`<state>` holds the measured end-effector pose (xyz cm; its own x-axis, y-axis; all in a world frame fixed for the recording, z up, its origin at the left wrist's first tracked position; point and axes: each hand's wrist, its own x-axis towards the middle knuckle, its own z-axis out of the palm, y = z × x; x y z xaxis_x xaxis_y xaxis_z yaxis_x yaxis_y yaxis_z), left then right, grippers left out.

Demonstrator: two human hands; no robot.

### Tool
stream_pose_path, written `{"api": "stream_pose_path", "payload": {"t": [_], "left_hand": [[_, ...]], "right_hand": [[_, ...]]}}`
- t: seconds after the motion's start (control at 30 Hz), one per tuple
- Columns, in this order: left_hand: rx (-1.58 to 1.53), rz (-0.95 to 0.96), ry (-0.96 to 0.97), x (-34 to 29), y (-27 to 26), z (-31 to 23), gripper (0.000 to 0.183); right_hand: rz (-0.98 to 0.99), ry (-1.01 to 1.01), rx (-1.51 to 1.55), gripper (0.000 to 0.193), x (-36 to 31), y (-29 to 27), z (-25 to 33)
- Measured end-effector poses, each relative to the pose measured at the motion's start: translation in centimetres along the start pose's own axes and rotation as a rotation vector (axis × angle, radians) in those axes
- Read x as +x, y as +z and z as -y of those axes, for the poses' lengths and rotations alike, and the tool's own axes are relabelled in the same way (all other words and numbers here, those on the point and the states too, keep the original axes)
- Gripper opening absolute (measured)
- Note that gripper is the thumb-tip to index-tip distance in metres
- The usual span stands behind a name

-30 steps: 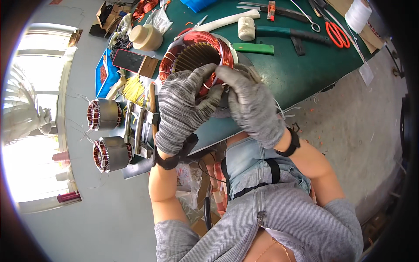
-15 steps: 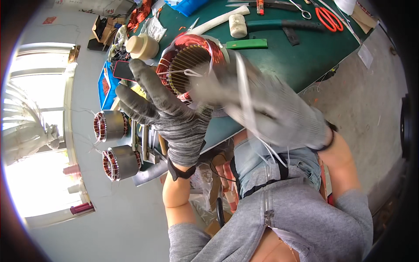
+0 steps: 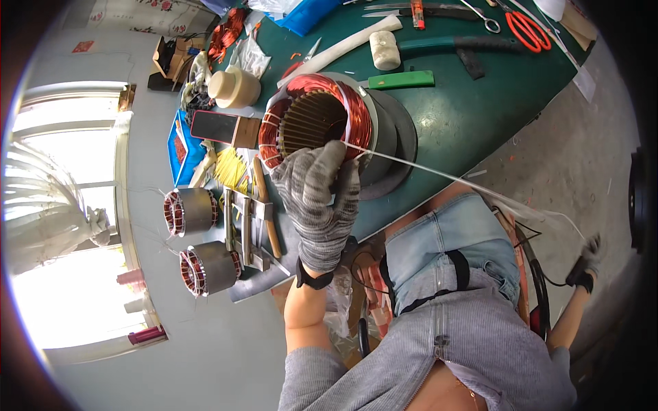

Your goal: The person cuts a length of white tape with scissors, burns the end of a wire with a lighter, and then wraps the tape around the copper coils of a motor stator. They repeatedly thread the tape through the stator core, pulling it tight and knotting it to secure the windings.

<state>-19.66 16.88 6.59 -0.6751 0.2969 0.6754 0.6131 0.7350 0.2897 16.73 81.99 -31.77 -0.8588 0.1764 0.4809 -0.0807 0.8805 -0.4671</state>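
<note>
A motor stator (image 3: 384, 137) lies on its side on the green table, its open bore ringed by copper windings (image 3: 356, 113) with white lacing on them. My left hand (image 3: 319, 188), in a grey knitted glove, is closed at the near edge of the windings. Its fingertips pinch where a white cord (image 3: 439, 169) leaves the coil; the exact grip is partly hidden by the fingers. Far out to the right, my gloved right hand (image 3: 589, 257) is closed on the cord's other end, small and somewhat blurred. Between both hands the cord runs nearly straight.
Two smaller stators (image 3: 209, 267) stand at the left beside metal bars and a wooden-handled tool (image 3: 267, 205). A phone (image 3: 214, 127), yellow sleeving (image 3: 231, 168) and a cream spool (image 3: 233, 87) lie behind. A mallet (image 3: 385, 51), green block (image 3: 401, 80) and red-handled scissors (image 3: 526, 31) lie farther back.
My right hand has swung from beside the stator far out to the right, drawing the cord out. My left hand's spread fingers have closed at the winding's near edge.
</note>
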Motion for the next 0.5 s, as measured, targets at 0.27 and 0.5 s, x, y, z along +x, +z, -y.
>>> {"api": "stream_pose_path", "payload": {"t": [0.27,0.5], "left_hand": [[0.054,0.038,0.141,0.0,-0.1,-0.4,0.028],[0.185,0.032,0.323,0.3,-0.3,0.8,0.028]], "right_hand": [[0.227,0.22,-0.04,0.042,23.5,7.2,28.6],[0.1,-0.349,0.451,0.032,38.8,13.3,55.5]]}}
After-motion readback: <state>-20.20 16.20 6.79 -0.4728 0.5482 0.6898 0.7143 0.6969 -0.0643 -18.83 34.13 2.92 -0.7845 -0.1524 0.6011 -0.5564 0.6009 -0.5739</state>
